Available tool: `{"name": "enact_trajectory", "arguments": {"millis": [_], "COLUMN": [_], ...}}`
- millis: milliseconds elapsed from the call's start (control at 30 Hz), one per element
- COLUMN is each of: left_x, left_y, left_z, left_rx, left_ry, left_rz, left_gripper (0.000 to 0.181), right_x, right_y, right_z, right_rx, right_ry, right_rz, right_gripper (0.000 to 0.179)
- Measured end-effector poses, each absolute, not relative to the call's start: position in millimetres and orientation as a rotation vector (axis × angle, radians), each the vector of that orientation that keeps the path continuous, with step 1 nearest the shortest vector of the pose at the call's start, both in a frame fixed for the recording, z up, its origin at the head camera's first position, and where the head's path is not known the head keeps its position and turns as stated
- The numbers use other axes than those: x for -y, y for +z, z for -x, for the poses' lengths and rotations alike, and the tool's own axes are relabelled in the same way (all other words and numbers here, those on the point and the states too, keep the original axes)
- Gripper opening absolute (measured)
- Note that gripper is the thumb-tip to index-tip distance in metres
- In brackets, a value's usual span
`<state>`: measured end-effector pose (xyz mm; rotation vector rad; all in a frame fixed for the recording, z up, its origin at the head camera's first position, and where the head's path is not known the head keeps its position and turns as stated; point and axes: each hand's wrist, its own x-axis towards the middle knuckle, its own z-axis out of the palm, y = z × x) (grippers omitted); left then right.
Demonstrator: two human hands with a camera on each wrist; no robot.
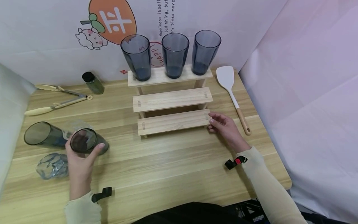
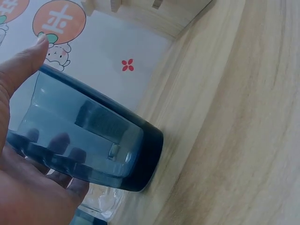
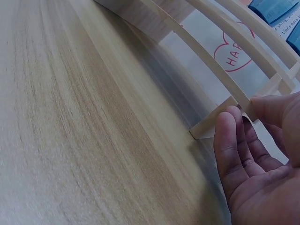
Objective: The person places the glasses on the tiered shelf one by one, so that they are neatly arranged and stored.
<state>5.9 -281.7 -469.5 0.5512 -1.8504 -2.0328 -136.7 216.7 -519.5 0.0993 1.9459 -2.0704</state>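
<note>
My left hand (image 1: pixel 79 166) grips a dark tinted glass tumbler (image 1: pixel 101 140) at the left of the table, thumb on one side and fingers round the other. In the left wrist view this tumbler (image 2: pixel 93 129) is tilted in that view, its base near the tabletop. With my right hand (image 1: pixel 227 132) I pinch the right end of the lowest tier of a three-tier wooden stand (image 1: pixel 173 123); the right wrist view shows the fingertips (image 3: pixel 227 122) by its edge. Three matching tumblers stand upright on the top tier: left (image 1: pixel 137 59), middle (image 1: pixel 175 56), right (image 1: pixel 206 53).
Another dark tumbler (image 1: pixel 44 133) and a clear glass (image 1: pixel 51 168) are beside my left hand. Tongs (image 1: pixel 70 101) and a black-capped jar (image 1: pixel 94 84) lie at the back left. A white spatula (image 1: pixel 226 79) with a wooden handle lies right of the stand.
</note>
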Motion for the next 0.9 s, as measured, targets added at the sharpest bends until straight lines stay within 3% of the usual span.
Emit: {"name": "enact_trajectory", "arguments": {"millis": [500,700,900], "left_x": [282.8,259.6,208.1], "left_y": [-464.2,-433.7,-390.1], "left_z": [-5.1,10.5,49.7], "left_rx": [1.859,1.895,1.889], "left_ry": [-2.028,-2.065,-2.132], "left_rz": [-0.507,-0.288,-0.029], "left_gripper": [0.082,0.077,0.073], "right_x": [-216.4,-217.3,-217.8], "right_y": [-518.4,-517.2,-517.2], "right_z": [135.5,136.2,136.3], "right_rx": [-1.92,-1.925,-1.93], "right_ry": [-2.081,-2.086,-2.076], "right_rz": [-0.068,-0.081,-0.089], "right_gripper": [0.04,0.039,0.04]}}
